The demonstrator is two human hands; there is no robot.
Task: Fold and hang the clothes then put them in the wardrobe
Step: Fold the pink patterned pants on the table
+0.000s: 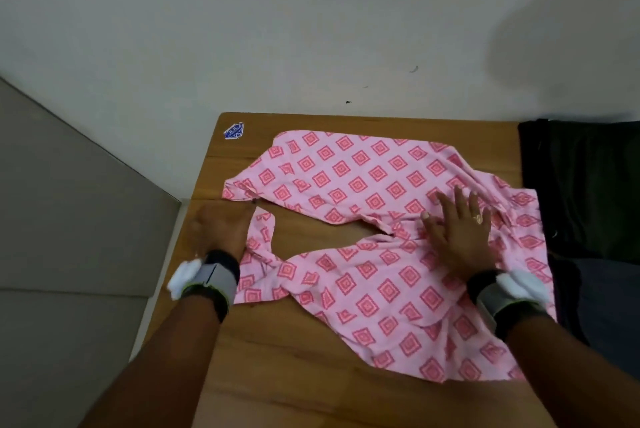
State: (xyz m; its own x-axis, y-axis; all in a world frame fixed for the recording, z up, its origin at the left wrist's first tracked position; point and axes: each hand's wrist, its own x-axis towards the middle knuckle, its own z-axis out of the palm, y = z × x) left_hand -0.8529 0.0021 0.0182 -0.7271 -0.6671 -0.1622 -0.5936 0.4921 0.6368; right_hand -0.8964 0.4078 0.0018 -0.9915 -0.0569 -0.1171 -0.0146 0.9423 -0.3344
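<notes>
From far away I watched the head camera. A pink cloth (346, 178) with red diamond shapes lay spread out on a brown wooden table (294, 375). It was not flat. It had bumps and folds, and some bare wood showed through a gap in the middle.

The right hand (460, 230) lay flat on the right part of the pink cloth. Its fingers (460, 200) were straight and spread apart, pressing down on the cloth. One finger had a ring (478, 218) on it.

The left hand (221, 226) was at the left edge of the table, right beside the left edge of the pink cloth. It looked blurry. I could not tell if its fingers were holding the cloth or just lying on the wood.

Each wrist had a dark band with a grey box and something white on it, the left band (211, 280) and the right band (502, 296).

A small blue sticker (234, 131) was on the far left corner of the table. A pile of dark clothes (588, 185) sat on the right side, touching the pink cloth. A white wall (311, 29) stood behind the table.
</notes>
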